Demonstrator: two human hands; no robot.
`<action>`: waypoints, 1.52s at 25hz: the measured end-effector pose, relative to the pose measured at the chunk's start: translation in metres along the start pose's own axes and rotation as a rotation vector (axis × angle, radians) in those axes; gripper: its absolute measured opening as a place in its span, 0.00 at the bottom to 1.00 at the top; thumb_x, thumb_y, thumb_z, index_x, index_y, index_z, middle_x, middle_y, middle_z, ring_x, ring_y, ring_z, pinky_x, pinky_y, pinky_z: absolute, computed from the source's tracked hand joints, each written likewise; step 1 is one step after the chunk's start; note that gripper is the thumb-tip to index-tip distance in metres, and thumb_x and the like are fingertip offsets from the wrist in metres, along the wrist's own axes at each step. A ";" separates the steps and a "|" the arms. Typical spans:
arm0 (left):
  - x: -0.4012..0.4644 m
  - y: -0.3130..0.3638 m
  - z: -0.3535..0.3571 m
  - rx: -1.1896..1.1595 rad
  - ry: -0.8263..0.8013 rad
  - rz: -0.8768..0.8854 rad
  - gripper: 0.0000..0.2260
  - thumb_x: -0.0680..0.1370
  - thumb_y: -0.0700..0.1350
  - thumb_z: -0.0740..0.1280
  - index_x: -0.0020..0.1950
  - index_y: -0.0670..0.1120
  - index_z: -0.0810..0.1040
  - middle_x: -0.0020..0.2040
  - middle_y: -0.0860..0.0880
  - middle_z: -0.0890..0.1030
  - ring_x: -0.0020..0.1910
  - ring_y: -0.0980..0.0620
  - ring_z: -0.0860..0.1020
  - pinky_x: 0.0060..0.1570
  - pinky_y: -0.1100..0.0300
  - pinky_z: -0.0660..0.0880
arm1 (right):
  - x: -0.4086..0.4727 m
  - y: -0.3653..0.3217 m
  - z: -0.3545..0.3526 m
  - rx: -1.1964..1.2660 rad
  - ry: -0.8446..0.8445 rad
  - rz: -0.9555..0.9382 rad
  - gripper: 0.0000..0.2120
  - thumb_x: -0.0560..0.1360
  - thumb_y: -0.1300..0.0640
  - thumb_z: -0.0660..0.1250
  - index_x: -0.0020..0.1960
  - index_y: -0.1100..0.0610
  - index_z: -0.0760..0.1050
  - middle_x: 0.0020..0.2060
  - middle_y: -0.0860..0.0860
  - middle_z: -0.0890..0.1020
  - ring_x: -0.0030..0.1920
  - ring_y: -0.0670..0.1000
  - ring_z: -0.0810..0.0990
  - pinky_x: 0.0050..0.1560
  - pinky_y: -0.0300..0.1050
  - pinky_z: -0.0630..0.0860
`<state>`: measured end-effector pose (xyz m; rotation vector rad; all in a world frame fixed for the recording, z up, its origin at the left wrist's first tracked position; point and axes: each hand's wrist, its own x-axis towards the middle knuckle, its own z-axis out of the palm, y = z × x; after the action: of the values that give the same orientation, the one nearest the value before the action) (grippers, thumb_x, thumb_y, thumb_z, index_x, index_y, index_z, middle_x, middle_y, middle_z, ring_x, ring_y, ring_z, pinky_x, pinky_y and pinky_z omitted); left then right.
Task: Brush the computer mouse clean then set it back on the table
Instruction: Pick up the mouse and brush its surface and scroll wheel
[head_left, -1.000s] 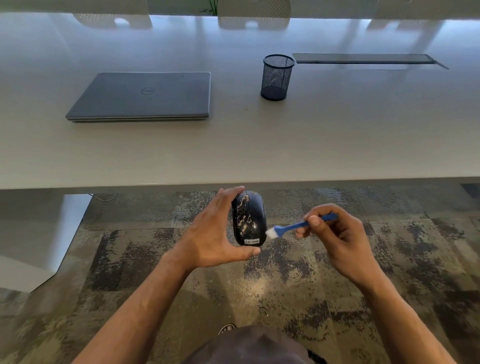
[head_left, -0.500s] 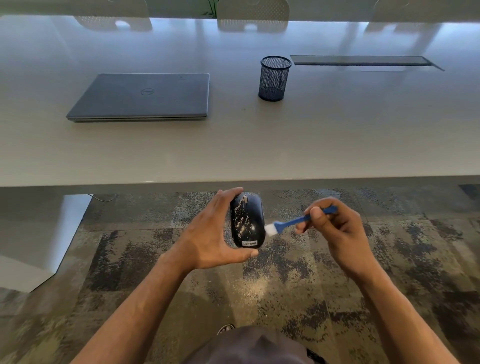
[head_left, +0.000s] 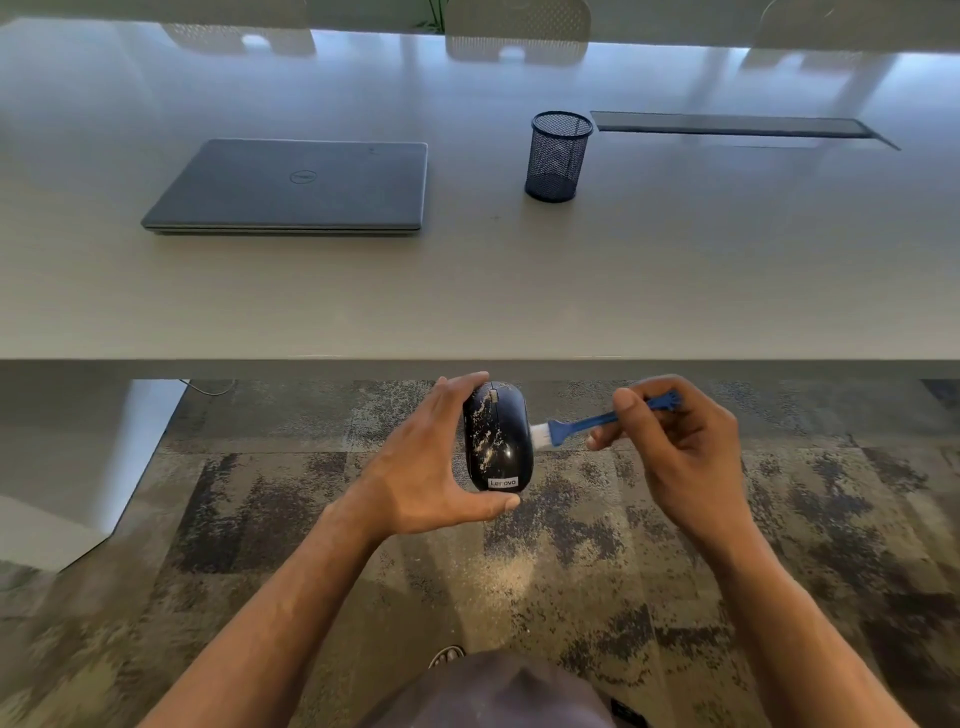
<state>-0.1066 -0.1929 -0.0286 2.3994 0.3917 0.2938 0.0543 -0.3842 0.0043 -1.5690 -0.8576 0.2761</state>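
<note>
Mouse (head_left: 497, 441) being held in the air below the near edge of the table (head_left: 675, 291), above patterned carpet (head_left: 597, 545). Black shell, pale speckles showing across its top, white label near the lower end. Left hand (head_left: 415, 478) is gripping it end to end: fingers curling over the far end, thumb pressing under the near end. Right hand (head_left: 680, 447) is pinching a small blue brush (head_left: 587, 422) by its handle between thumb and curled fingers; white bristles are touching the mouse's right side. On the table, well apart from the hands: closed grey laptop (head_left: 296, 187) lying flat at left, black mesh pen cup (head_left: 557, 156) standing upright to its right, dark slot (head_left: 737, 126) sitting just beyond the cup.
</note>
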 end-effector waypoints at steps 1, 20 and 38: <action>0.001 0.000 0.000 -0.001 0.002 0.000 0.51 0.62 0.69 0.75 0.76 0.58 0.52 0.69 0.53 0.67 0.61 0.61 0.66 0.58 0.70 0.56 | 0.002 -0.002 0.004 -0.003 -0.006 -0.007 0.06 0.77 0.45 0.67 0.47 0.46 0.78 0.37 0.48 0.87 0.36 0.48 0.87 0.42 0.40 0.83; 0.010 -0.008 -0.001 0.036 0.015 0.012 0.51 0.62 0.69 0.75 0.77 0.56 0.53 0.72 0.50 0.67 0.64 0.60 0.63 0.66 0.56 0.57 | 0.016 -0.004 0.009 -0.194 0.045 0.017 0.10 0.74 0.38 0.64 0.46 0.43 0.76 0.38 0.40 0.87 0.35 0.47 0.87 0.38 0.52 0.84; 0.014 -0.013 0.001 0.036 -0.007 -0.037 0.51 0.62 0.70 0.74 0.77 0.58 0.51 0.73 0.50 0.66 0.71 0.46 0.68 0.69 0.41 0.66 | 0.006 0.007 0.023 -0.093 -0.031 -0.024 0.08 0.77 0.43 0.65 0.48 0.45 0.77 0.38 0.45 0.87 0.35 0.51 0.87 0.34 0.48 0.82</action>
<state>-0.0958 -0.1787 -0.0363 2.4248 0.4409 0.2641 0.0468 -0.3629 -0.0054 -1.6431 -0.9238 0.2470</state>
